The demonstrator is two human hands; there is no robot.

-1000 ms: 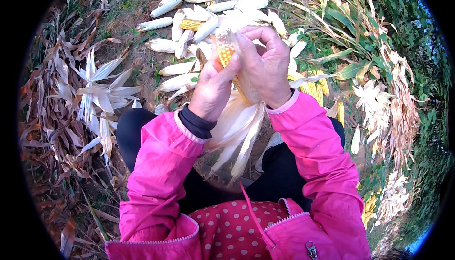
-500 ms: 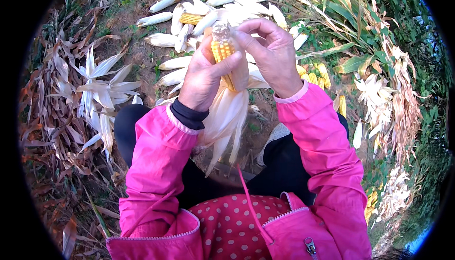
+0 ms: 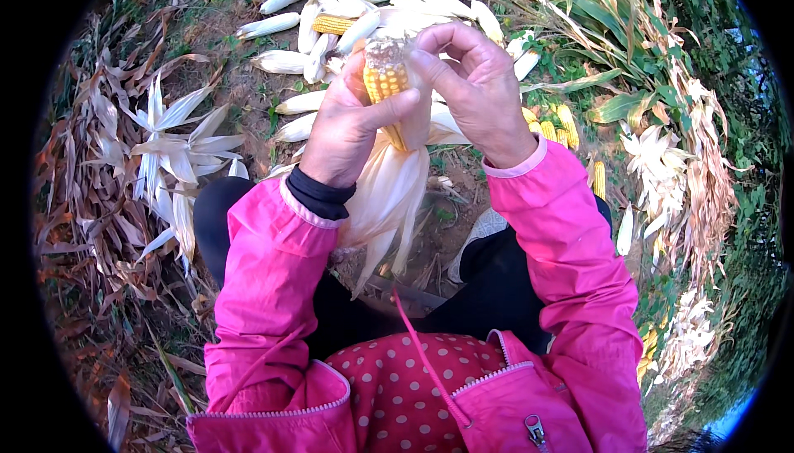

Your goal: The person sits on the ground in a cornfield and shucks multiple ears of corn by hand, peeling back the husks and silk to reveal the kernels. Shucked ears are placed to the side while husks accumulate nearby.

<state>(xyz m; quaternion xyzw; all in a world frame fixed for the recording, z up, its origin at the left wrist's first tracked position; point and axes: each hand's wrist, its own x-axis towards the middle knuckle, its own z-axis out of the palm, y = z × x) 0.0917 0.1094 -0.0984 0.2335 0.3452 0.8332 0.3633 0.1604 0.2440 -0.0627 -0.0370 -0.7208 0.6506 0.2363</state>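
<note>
An ear of corn (image 3: 385, 85) stands upright in front of me, its yellow kernels partly bared and its pale, ragged tip at the top. My left hand (image 3: 343, 126) is wrapped round the ear, with the thumb across the kernels. Beside the tip, the thumb and forefinger of my right hand (image 3: 480, 85) pinch the thin husk on the ear's right side. Peeled cream-coloured husk (image 3: 387, 193) hangs below the ear between my knees.
Several ears in pale husks (image 3: 281, 62) lie ahead on the ground, with one bare yellow ear (image 3: 333, 24) among them. More bare ears (image 3: 566, 126) lie at the right. Stripped husks (image 3: 186, 151) sit at the left, beside dry brown leaves (image 3: 91, 230). Cut stalks (image 3: 595, 19) lie far right.
The ear and both hands have shifted only slightly; the left hand sits a little further left. The hanging husk has swung slightly up and left. Both grips look the same.
</note>
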